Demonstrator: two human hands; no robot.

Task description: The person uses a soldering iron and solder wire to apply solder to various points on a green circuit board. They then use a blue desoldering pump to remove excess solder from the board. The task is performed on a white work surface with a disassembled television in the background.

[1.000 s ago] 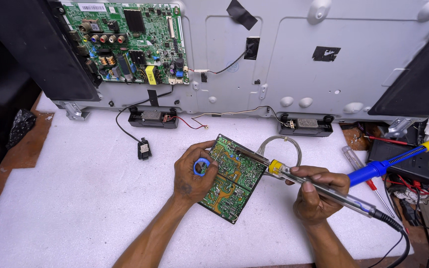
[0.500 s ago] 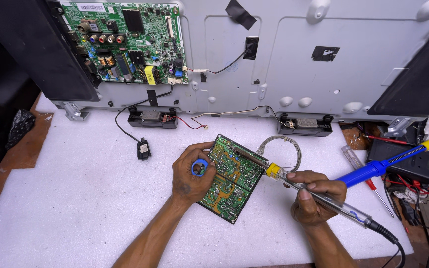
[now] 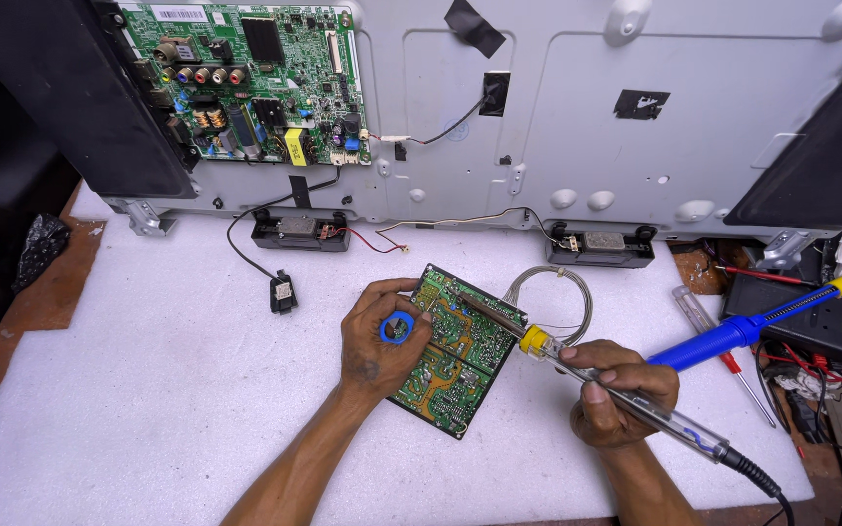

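A green circuit board (image 3: pixel 460 356) lies solder side up on the white foam mat (image 3: pixel 148 390). My left hand (image 3: pixel 377 336) rests on the board's left edge and holds a small blue solder spool (image 3: pixel 398 328) between its fingers. My right hand (image 3: pixel 626 390) grips a soldering iron (image 3: pixel 635 404) with a clear handle and yellow collar. The iron's tip reaches across the board's upper part, near my left fingertips.
An opened television back (image 3: pixel 587 117) with a green mainboard (image 3: pixel 255 83) stands at the far side. A coil of solder wire (image 3: pixel 553 292) lies behind the board. A blue desoldering pump (image 3: pixel 752 326), screwdrivers (image 3: pixel 723 356) and cables crowd the right edge. A small black connector (image 3: pixel 283 292) lies at left.
The soldering iron's tip has slid left and up across the board towards my left fingers. My right hand has shifted slightly with it. The left hand and board stayed put.
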